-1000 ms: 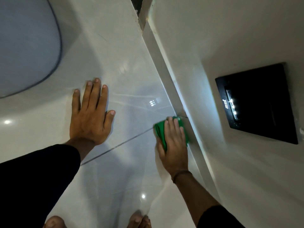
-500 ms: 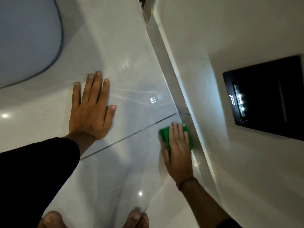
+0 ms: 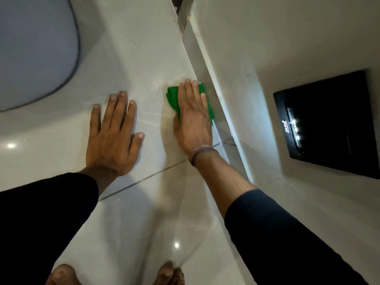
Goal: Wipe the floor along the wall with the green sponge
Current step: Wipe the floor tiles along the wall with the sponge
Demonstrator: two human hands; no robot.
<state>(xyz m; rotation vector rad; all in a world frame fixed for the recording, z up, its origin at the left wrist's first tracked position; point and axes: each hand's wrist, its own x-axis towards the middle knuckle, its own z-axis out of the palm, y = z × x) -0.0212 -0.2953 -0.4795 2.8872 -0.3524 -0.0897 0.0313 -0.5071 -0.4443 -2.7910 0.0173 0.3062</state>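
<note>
We see a glossy pale tiled floor (image 3: 144, 48) meeting a white wall (image 3: 287, 38) on the right, which carries a black panel (image 3: 339, 120).

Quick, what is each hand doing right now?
Left hand: open, flat on the glossy pale tiled floor, holding nothing.
Right hand: pressed flat on the soft green sponge beside the wall.
</note>
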